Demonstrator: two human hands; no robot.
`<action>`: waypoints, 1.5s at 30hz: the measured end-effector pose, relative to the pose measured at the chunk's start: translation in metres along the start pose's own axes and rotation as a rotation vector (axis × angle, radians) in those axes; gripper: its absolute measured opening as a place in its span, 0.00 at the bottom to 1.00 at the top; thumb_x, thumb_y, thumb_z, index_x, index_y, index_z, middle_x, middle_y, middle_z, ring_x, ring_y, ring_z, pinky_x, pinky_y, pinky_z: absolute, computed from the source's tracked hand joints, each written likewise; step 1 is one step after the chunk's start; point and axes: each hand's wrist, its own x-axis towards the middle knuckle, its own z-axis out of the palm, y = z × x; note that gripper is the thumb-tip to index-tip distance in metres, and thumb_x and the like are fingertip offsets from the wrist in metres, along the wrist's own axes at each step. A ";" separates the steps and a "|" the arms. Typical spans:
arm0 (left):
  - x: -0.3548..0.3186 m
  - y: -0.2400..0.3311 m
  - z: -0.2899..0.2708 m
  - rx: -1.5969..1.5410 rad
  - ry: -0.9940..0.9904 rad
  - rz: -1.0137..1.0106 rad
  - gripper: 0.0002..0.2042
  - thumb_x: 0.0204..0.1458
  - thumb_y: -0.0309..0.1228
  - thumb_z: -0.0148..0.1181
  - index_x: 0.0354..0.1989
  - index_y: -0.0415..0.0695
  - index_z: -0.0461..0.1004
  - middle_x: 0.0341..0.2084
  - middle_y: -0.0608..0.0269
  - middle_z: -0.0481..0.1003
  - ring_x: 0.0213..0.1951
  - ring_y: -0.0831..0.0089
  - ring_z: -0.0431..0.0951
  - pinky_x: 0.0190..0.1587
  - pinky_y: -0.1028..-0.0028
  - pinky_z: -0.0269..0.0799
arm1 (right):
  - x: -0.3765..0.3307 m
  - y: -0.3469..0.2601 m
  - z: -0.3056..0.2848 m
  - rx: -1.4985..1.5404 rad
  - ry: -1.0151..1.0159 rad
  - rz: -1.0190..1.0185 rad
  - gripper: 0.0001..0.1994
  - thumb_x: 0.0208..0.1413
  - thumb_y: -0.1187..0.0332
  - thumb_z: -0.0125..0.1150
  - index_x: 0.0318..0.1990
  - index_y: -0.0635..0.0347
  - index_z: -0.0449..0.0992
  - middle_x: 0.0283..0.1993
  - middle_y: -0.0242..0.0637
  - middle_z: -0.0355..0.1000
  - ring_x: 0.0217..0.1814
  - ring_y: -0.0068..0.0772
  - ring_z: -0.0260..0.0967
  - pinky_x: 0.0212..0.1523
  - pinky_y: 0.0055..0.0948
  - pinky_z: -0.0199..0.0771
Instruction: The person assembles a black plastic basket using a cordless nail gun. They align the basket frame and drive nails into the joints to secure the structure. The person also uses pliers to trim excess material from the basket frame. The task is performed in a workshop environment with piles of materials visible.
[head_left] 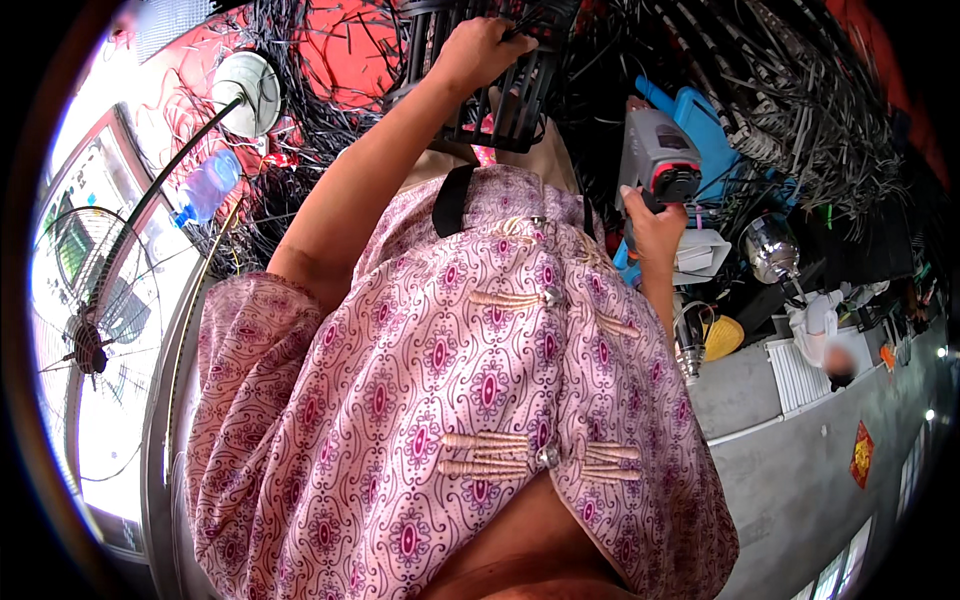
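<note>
Head view is looking down over a pink, purple-patterned blouse (440,400) that fills most of the frame, so the hands sit up near the top. The left hand (480,50) is closed over the upper edge of a black slatted plastic frame (505,105), fingers curled around one of its bars, with the frame hanging just under the knuckles and reaching down toward the chest. The right hand (655,225) is wrapped around the grip of a grey handheld power tool with a dark red-trimmed nose (660,155); the tool's body stands directly above the hand, tilted a little, well apart from the slatted frame on the other side.

Behind both hands there's a big tangle of black cables (790,90) spread over a red surface (345,60). A blue plastic container (705,125) sits just behind the tool, touching it or nearly so, can't tell which. Off to the left: a clear plastic water bottle with a blue cap (207,187), a round white disc (250,90) above it, and a wire-caged standing fan (95,330) by the bright window. On the right, a yellow cone-shaped thing (722,335) lies below the tool hand.
</note>
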 end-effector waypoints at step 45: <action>0.012 0.021 0.019 0.262 0.109 -0.008 0.23 0.53 0.54 0.55 0.31 0.43 0.77 0.24 0.49 0.77 0.32 0.49 0.78 0.36 0.57 0.74 | 0.037 -0.049 0.043 -0.420 -0.186 -0.599 0.27 0.42 0.59 0.68 0.52 0.55 0.71 0.39 0.43 0.76 0.40 0.48 0.75 0.40 0.41 0.75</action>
